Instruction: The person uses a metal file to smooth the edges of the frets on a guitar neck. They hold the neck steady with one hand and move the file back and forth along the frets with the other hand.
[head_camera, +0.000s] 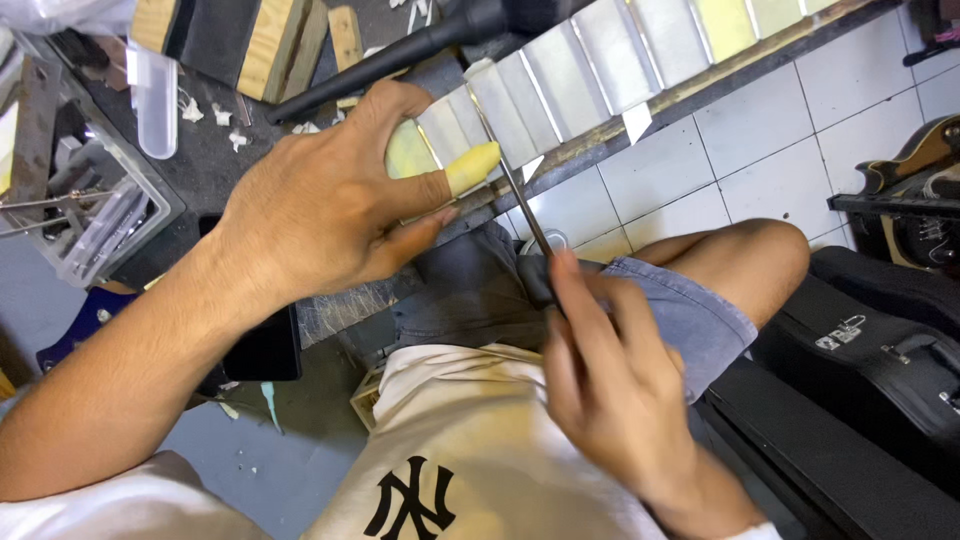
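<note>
A guitar neck (620, 60) lies across the workbench (210, 170), and its face is covered with strips of pale tape between thin metal frets. A black tube (400, 55) lies over the bench just behind the neck, above the left hand. Small white scraps (220, 115) are scattered on the dark bench top, and a clear plastic box (90, 215) with metal parts stands at the far left. Wooden blocks (270, 40) rest at the top edge. On the right, a black case (880, 360) lies on the white tiled floor (760, 140), and part of a guitar body (920, 160) shows near it.

The left hand (320, 200) presses down on the neck, fingers spread, not closed around it; one fingertip wears a yellow cover (472, 165) and touches the tape beside a fret. The right hand (610, 370) is clenched on the lower end of a thin metal file (520, 200). The file runs up from this grip, slanted, and its upper end lies on a fret just beside the yellow fingertip. The person's knee (760, 255) is under the edge of the bench.
</note>
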